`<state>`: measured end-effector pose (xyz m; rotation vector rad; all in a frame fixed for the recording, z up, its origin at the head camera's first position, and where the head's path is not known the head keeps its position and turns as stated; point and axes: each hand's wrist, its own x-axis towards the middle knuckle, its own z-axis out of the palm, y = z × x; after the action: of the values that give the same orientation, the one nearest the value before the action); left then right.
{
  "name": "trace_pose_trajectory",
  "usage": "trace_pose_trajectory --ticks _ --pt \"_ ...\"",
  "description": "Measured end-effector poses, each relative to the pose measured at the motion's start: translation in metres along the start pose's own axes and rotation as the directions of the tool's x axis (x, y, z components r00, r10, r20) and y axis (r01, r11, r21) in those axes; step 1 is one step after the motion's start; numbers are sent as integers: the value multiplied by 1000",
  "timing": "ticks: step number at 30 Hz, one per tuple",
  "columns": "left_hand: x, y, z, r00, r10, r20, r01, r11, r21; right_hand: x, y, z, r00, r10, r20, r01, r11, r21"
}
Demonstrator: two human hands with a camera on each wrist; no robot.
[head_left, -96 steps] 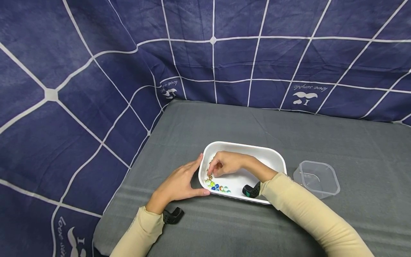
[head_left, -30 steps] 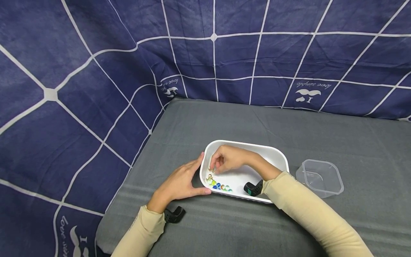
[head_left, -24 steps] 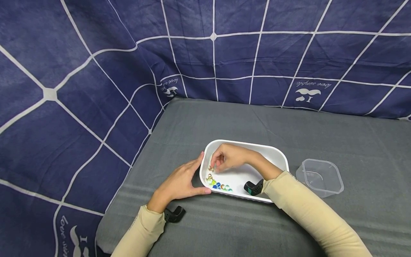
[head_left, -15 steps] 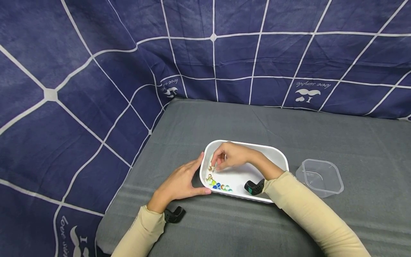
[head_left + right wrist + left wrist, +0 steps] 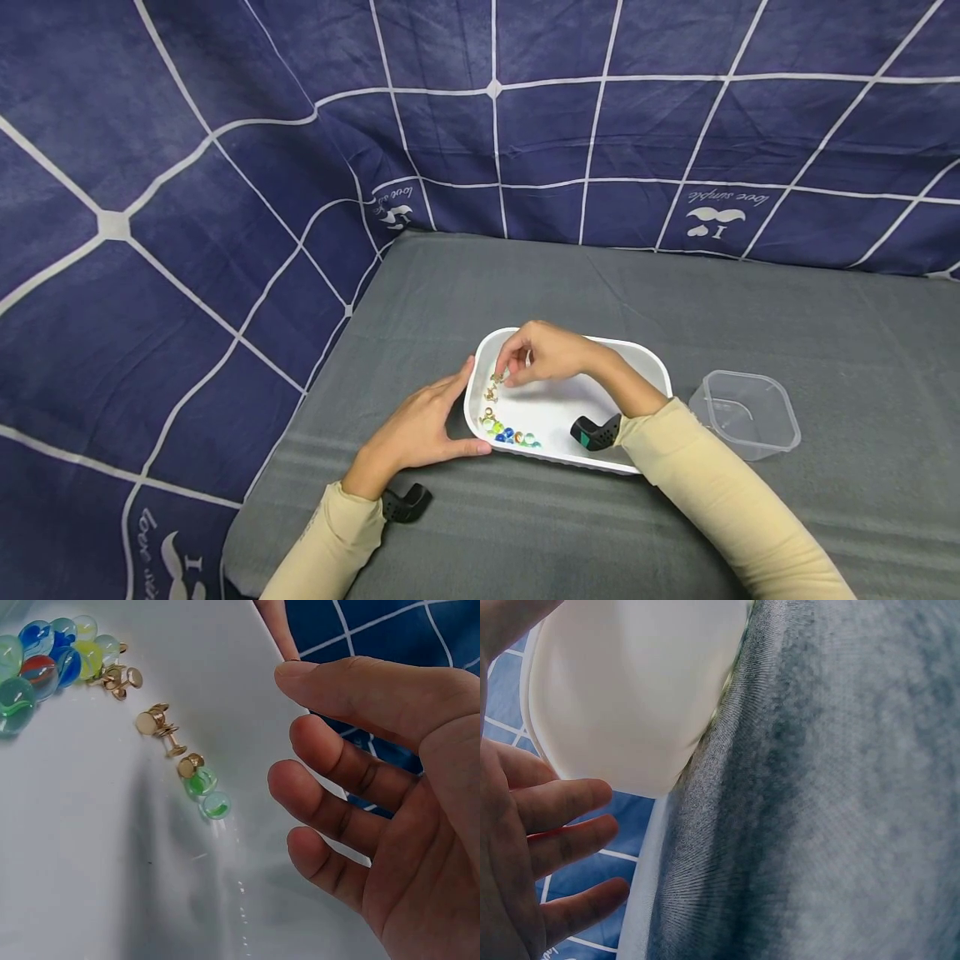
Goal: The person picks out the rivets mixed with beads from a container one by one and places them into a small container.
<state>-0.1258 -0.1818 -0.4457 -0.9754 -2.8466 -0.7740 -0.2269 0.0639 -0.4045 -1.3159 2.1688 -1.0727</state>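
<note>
I have my left hand (image 5: 420, 429) against the end of the white tray (image 5: 543, 408), its fingers straight and spread along the rim and its thumb at the near corner. It is not closed round anything; the left wrist view shows the fingers apart, one of them touching the outside of the tray wall.

My right hand (image 5: 553, 352) hangs over the same end of the tray. Its fingers are loosely bent, and from the right wrist I see the fingertips apart from one another, with nothing pinched between them. They sit near the gold studs (image 5: 152, 720), which lie on the tray floor in a loose line along the left end wall. Some of the studs rest on their flat heads and others lie tipped over, a few touching each other. At one end of that line, two green-streaked marbles (image 5: 201, 782) lie close together, the upper one against a stud. At the other end, in the near left corner of the tray, a group of marbles (image 5: 508, 434) is bunched: blue, yellow, orange-red and pale green.

To the right of the tray, a clear plastic box (image 5: 789, 417) stands on the grey cloth (image 5: 450, 533). Behind everything hangs a blue sheet (image 5: 558, 133) with white lines. I wear beige sleeves (image 5: 720, 492), and a black band (image 5: 407, 503) sits at my left wrist.
</note>
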Motion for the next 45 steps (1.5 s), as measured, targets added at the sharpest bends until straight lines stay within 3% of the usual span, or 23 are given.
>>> trace_pose_trajectory --ticks 14,28,45 --pt "-1 2 -1 1000 -27 7 27 1000 -3 -6 -3 -11 996 13 -87 -9 999 42" --pt "0 3 -1 1000 -27 15 27 1000 -6 -11 -16 -19 994 21 -108 -15 998 58" --pt "0 3 -2 1000 -29 7 29 1000 -9 -23 -35 -26 994 -19 -107 16 999 -28"
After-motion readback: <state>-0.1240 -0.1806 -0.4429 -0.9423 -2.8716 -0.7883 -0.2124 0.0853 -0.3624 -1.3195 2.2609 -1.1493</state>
